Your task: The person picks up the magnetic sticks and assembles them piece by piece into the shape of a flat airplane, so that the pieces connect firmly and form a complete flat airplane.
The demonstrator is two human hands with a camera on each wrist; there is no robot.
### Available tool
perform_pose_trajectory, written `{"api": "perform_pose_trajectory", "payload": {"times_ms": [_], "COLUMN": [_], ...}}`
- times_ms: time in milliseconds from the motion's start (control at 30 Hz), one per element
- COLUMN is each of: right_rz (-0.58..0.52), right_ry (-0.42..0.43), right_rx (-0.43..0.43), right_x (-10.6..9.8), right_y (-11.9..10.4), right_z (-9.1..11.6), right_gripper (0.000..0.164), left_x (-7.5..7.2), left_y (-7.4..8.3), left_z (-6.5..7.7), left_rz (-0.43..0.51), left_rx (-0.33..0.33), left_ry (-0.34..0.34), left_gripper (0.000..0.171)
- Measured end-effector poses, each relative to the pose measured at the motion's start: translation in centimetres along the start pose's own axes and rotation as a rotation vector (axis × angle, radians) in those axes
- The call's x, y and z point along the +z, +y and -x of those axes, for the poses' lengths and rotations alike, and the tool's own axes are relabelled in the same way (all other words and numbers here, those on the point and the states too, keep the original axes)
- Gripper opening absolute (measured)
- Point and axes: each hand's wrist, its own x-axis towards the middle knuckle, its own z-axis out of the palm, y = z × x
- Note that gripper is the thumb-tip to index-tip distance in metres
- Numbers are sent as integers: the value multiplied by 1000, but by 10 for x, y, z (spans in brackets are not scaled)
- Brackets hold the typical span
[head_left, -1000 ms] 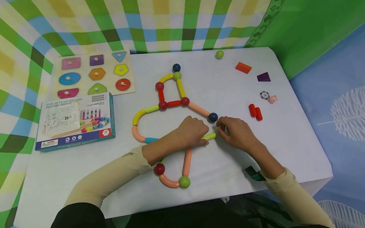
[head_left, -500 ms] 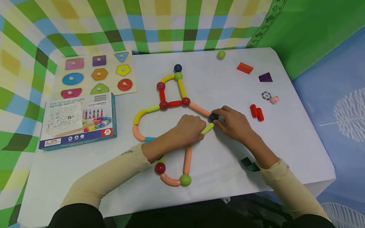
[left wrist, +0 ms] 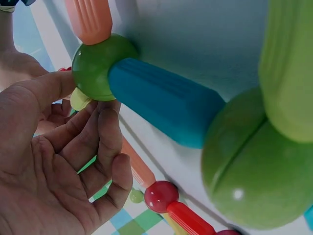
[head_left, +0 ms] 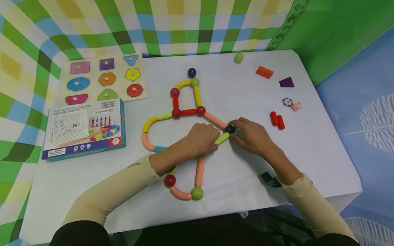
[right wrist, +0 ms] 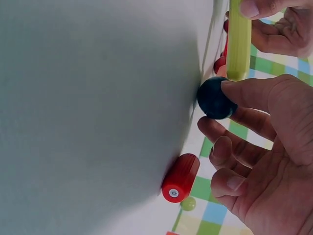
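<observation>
In the left wrist view, my left hand (head_left: pixel 201 138) has thumb and fingertips on a green ball (left wrist: pixel 100 73), where salmon, blue (left wrist: pixel 161 100) and yellow-green sticks meet. From that hand the yellow-green stick (head_left: pixel 222 138) slants up to a dark blue ball (head_left: pixel 229 129). My right hand (head_left: pixel 253 136) pinches this ball between thumb and fingers. A salmon stick (head_left: pixel 214 120) reaches the same ball from the upper left. These pieces belong to a joined figure of sticks and balls, with red balls (head_left: pixel 176 113) and yellow curved sticks (head_left: pixel 149 124). My left forearm hides part of it.
At the left lie a shape puzzle board (head_left: pixel 118 92) and a boxed toy (head_left: pixel 86 131). A loose dark blue ball (head_left: pixel 192 72) is beyond the figure. Two red sticks (head_left: pixel 277 120), an orange block (head_left: pixel 264 72) and a purple block (head_left: pixel 287 82) lie at the right.
My right hand has moved up and left onto the dark blue ball. The yellow-green stick has swung up against that ball. At the top, the other dark blue ball now stands apart from the green one.
</observation>
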Motion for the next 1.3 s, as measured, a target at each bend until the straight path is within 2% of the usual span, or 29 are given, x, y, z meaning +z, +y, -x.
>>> {"api": "perform_pose_trajectory", "payload": {"times_ms": [233, 500, 633, 733, 900, 1000, 1167, 1300], "right_rz": [-6, -27, -62, -93, -59, -34, -23, -15], "right_ry": [-5, 11, -19, -1, 102, 88, 25, 25], "right_rx": [-2, -24, -35, -6, 107, 175, 218, 194], "right_x": [2, 6, 2, -4, -13, -12, -6, -3], "right_y": [-3, -4, -2, 5, 21, 27, 32, 33], "right_z": [2, 1, 3, 6, 13, 15, 18, 18], "right_gripper": [45, 42, 43, 44, 37, 36, 38, 35], "left_x": [1, 4, 6, 8, 2, -5, -16, -17], "left_y": [-4, -8, -9, -11, -19, -25, -32, -37], "left_z": [3, 9, 12, 14, 19, 19, 7, -10], "left_rz": [-11, -1, 16, 39, 95, 121, 109, 50], "left_rx": [-21, -51, -45, -32, -32, -41, -2, 14], "left_ry": [-3, 1, 5, 3, 6, 51, 137, 142], "left_gripper": [23, 28, 30, 30, 30, 32, 38, 35]}}
